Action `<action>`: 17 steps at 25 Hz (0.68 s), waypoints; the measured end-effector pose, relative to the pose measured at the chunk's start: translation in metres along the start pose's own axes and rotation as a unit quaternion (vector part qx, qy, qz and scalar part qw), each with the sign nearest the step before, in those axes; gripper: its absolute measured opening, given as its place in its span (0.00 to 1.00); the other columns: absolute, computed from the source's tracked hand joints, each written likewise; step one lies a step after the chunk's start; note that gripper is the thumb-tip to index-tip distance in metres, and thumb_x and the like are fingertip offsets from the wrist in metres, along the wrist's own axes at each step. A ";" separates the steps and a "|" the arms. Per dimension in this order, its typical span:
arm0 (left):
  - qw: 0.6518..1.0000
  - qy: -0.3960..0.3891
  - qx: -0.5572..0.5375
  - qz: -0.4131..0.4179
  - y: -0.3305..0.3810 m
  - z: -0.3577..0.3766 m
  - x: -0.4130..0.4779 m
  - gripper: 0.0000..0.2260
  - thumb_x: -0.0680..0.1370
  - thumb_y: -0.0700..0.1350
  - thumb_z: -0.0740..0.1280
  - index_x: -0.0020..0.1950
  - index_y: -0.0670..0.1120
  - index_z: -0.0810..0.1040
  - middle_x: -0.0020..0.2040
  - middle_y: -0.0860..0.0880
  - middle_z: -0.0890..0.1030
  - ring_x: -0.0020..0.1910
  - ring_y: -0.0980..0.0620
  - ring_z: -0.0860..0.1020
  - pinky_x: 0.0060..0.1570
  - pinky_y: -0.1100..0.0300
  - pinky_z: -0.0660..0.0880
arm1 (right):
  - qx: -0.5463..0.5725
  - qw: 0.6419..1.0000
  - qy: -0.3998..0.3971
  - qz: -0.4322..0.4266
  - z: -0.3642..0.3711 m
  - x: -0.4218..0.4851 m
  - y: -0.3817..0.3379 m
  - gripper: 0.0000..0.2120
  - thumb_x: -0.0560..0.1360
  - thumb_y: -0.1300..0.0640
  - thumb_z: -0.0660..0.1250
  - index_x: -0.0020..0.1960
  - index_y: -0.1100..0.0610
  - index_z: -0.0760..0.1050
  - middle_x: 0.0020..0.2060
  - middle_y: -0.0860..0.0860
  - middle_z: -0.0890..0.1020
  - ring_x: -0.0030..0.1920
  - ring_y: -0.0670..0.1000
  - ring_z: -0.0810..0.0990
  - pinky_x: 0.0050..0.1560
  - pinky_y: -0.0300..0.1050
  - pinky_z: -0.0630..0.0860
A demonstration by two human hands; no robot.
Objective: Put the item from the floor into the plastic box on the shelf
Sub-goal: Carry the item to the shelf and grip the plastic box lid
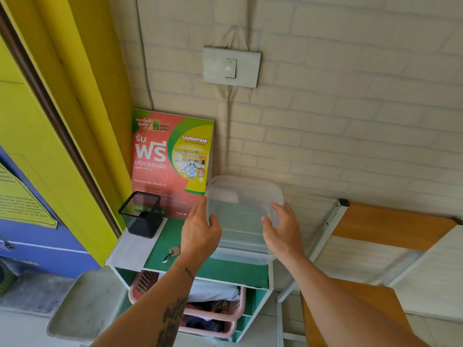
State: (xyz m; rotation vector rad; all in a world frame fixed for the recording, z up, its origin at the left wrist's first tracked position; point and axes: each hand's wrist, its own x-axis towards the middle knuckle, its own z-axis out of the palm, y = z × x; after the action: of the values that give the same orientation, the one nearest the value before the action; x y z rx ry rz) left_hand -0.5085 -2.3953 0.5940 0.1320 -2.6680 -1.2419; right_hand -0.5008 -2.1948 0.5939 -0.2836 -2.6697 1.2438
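Nearest, two bare forearms reach up and away, the left one tattooed. Below them, on the lower levels of the green and white shelf point(260, 274), sit pink baskets point(220, 314) holding dark cloth. On the shelf's top surface a set of keys point(172, 253) lies just left of the left wrist. The left hand point(199, 232) is spread wide, its fingers against the left side of the clear plastic box point(241, 216), thumb over the near edge. The right hand point(281, 227) is also wide, fingers curved at the box's right side, touching or just off it; neither hand grips anything else. The box stands on the right part of the shelf top, against the wall, and whether anything lies inside it cannot be told. Further left stands a black mesh cup point(141, 214), and behind it a red and green poster point(170, 156) leans on the wall. Highest on the brick-pattern wall is a light switch point(231, 67).
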 end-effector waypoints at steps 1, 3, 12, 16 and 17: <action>1.000 0.016 0.010 0.016 0.004 -0.001 -0.001 0.25 0.78 0.44 0.60 0.75 0.43 0.64 0.73 0.43 0.70 0.70 0.44 0.70 0.67 0.51 0.67 | 0.004 1.000 0.005 -0.002 -0.001 -0.001 -0.001 0.23 0.79 0.51 0.63 0.73 0.51 0.67 0.78 0.53 0.59 0.77 0.52 0.56 0.70 0.46 0.55; 0.998 0.043 0.027 0.045 0.015 -0.002 -0.004 0.24 0.77 0.42 0.60 0.74 0.42 0.64 0.72 0.43 0.71 0.68 0.43 0.71 0.65 0.49 0.70 | 0.013 1.000 0.020 -0.009 -0.008 -0.001 -0.003 0.22 0.79 0.51 0.64 0.73 0.51 0.68 0.78 0.53 0.59 0.77 0.52 0.57 0.70 0.46 0.55; 0.993 0.004 0.033 0.109 0.096 0.045 -0.037 0.27 0.78 0.41 0.56 0.77 0.43 0.57 0.78 0.44 0.60 0.74 0.44 0.60 0.71 0.51 0.61 | 0.010 0.994 0.107 -0.004 -0.094 -0.024 0.034 0.23 0.78 0.52 0.65 0.73 0.52 0.68 0.78 0.52 0.60 0.77 0.53 0.57 0.74 0.58 0.62; 0.991 -0.025 0.030 0.125 0.135 0.089 -0.070 0.27 0.79 0.42 0.55 0.78 0.45 0.54 0.80 0.47 0.53 0.77 0.47 0.55 0.74 0.55 0.55 | -0.008 0.991 0.132 -0.002 -0.146 -0.040 0.072 0.23 0.78 0.53 0.65 0.72 0.55 0.69 0.78 0.53 0.60 0.77 0.52 0.57 0.73 0.55 0.63; 0.991 -0.031 0.031 0.125 0.143 0.100 -0.079 0.27 0.79 0.43 0.55 0.79 0.45 0.54 0.80 0.48 0.53 0.77 0.47 0.55 0.74 0.55 0.55 | -0.019 0.991 0.133 0.000 -0.159 -0.043 0.083 0.23 0.78 0.53 0.64 0.72 0.56 0.69 0.78 0.53 0.60 0.77 0.52 0.57 0.73 0.55 0.63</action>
State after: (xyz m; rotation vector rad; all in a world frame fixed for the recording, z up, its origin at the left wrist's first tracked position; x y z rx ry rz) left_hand -0.4522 -2.2157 0.6300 -0.2284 -2.6737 -1.1006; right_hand -0.4129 -2.0359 0.6274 -0.4222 -2.4660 1.0714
